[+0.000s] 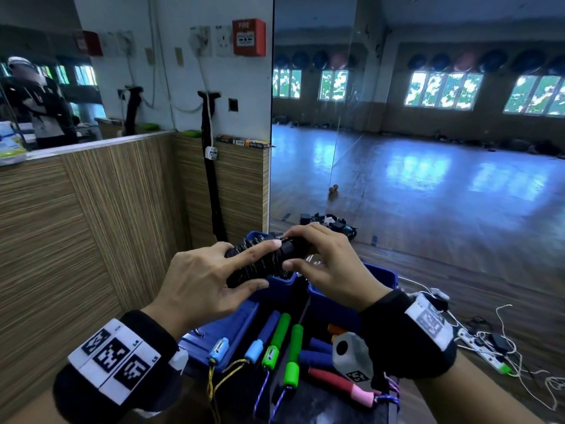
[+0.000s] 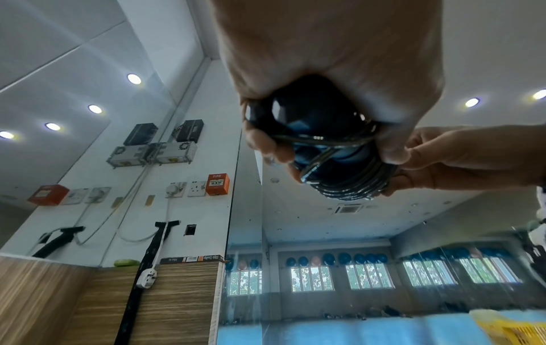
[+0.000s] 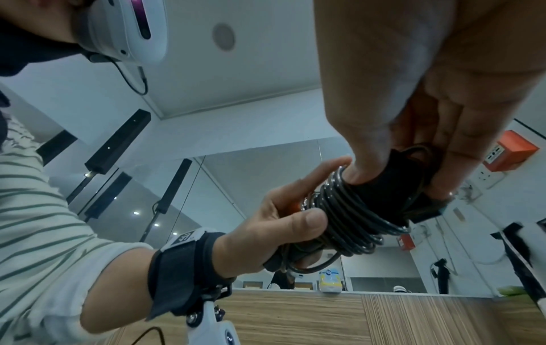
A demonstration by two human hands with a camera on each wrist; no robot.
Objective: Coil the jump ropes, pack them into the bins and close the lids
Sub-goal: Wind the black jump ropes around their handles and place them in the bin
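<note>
A: Status, L to R?

B: Far left: wood-panel wall (image 1: 91,215) w/ mirror above it. Left hand (image 1: 195,283) holds the left end of the black jump rope (image 1: 263,261). Thumb under, index laid along the top, other fingers wrapped round the handles. Left wrist cam confirms: fingers curled round the bundle (image 2: 322,144), cord loops across the handle ends.

A: Rope state?

B: Cord wound in tight turns round the black handles, both hands on it, held in the air above the bins. Right wrist cam shows the coils (image 3: 354,214) stacked side by side on the handle pair.

A: Right side?

B: Right hand (image 1: 330,267) pinches the right end, thumb below, fingertips on top, clamped on the handle. Cord end prob tucked under those fingers, can't tell for sure, blurry there.

A: Bins?

B: Two blue bins (image 1: 333,304) below the hands, side by side, lids open. Near edge, nearer than the bins: loose ropes, blue handles (image 1: 263,338), green handles (image 1: 284,347), red/pink handle (image 1: 342,387). Far right on floor: white power strip (image 1: 483,350) w/ cables.
</note>
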